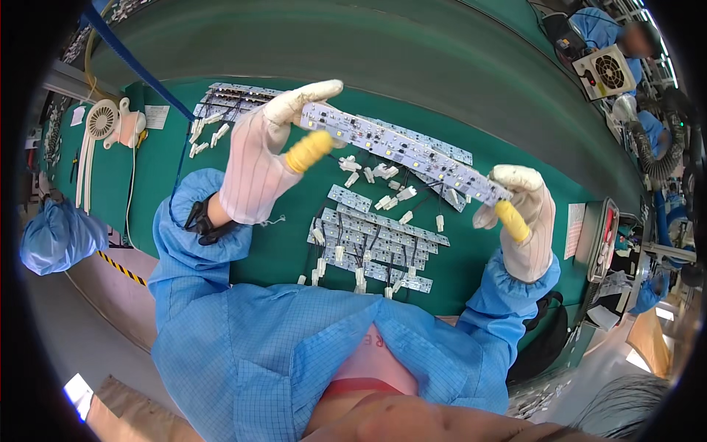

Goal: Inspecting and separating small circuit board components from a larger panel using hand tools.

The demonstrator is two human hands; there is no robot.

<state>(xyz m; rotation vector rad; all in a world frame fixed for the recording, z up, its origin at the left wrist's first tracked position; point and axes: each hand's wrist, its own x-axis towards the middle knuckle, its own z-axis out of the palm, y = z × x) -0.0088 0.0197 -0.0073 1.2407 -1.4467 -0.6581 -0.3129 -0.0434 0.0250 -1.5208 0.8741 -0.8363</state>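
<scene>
A long white LED circuit board (pixel 405 151) is held up over the green work mat, sloping down to the right. My left hand (pixel 269 151) has its left end between the fingers, one above the board and a yellow-capped one below. The right end is gripped by my right hand (pixel 526 214), whose fingers curl round it; another yellow finger cap touches its lower edge. Both hands wear pale striped gloves. Below the held board lies a group of similar LED boards (pixel 375 239) with black wires and white connectors (pixel 405 193). Part of another pile is hidden behind the held board.
More wired boards (pixel 243 96) lie at the far left. A small white fan (pixel 103 118) stands beyond my left arm, near a blue cord (pixel 140 66). At right are a metal-rimmed tray (pixel 604 239) and a black bag (pixel 545 335). Co-workers in blue sit at far right.
</scene>
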